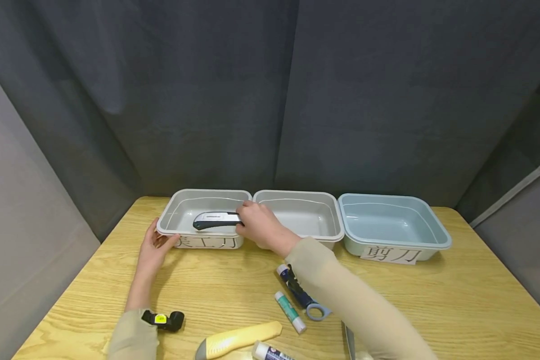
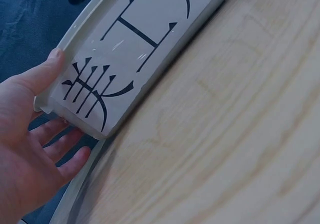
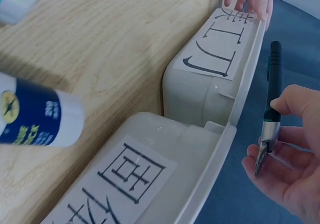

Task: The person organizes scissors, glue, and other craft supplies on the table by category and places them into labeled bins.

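My right hand (image 1: 262, 222) holds a black and silver utility knife (image 1: 216, 220) by one end, sideways above the left grey bin (image 1: 213, 191). In the right wrist view the knife (image 3: 275, 83) is pinched between the thumb and fingers of the right hand (image 3: 297, 144), beyond the bin's rim. My left hand (image 1: 153, 248) grips the near left corner of that bin. The left wrist view shows the thumb of the left hand (image 2: 25, 129) over the rim and the fingers under it at the end wall, beside a paper label (image 2: 125, 43) with large black characters.
A second grey bin (image 1: 297, 192) stands in the middle, a blue bin (image 1: 441, 244) at the right. Nearer lie a yellow utility knife (image 1: 240, 339), a green glue stick (image 1: 290, 312), blue glue sticks (image 1: 272, 353) and scissors with a light blue handle (image 1: 317, 312), partly behind the right sleeve.
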The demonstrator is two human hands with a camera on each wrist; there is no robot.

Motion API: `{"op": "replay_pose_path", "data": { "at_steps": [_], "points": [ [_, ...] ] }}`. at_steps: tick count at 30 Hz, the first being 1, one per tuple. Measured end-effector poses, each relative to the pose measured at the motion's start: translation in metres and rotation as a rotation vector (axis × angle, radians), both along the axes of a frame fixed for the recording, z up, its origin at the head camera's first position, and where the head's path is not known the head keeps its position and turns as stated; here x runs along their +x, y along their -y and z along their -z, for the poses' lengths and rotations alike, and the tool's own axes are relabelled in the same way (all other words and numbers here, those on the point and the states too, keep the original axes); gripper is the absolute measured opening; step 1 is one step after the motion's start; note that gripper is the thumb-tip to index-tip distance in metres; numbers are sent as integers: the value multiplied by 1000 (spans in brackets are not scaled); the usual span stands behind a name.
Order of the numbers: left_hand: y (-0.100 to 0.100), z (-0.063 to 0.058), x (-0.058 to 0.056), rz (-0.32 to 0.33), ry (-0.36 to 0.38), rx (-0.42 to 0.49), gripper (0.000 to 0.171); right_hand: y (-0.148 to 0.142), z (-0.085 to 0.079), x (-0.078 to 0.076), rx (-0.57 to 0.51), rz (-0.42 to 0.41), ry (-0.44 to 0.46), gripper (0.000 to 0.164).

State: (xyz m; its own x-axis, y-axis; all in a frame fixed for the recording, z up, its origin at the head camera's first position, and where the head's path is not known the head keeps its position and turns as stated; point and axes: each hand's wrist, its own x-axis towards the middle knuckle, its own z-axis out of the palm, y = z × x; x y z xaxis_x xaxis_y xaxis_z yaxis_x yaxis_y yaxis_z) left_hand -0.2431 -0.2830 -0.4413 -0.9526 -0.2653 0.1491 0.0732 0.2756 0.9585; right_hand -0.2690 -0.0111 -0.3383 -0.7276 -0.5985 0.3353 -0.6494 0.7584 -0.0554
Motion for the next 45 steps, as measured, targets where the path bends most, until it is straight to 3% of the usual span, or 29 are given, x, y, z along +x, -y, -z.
{"op": "replay_pose_path", "data": {
  "at_steps": [9,13,16,20,22,35,45],
  "points": [
    [0,-4,3,8,19,-2,82,18,3,-8,8,-3,-59,7],
    [10,17,-10,-18,-3,-19,82,25,6,-13,18,-5,-64,8],
    [12,22,-12,-20,-20,-19,82,29,8,-17,24,3,-56,7],
    [2,2,0,4,-9,-6,82,33,9,-22,34,15,-33,7],
    [0,-1,1,3,-3,-3,82,34,11,-25,35,20,-16,7],
    [-6,1,-2,-2,19,19,83,47,29,-42,63,28,44,11],
    [-7,-1,-1,6,7,22,83,57,35,-49,107,95,172,11]
  ]
}}
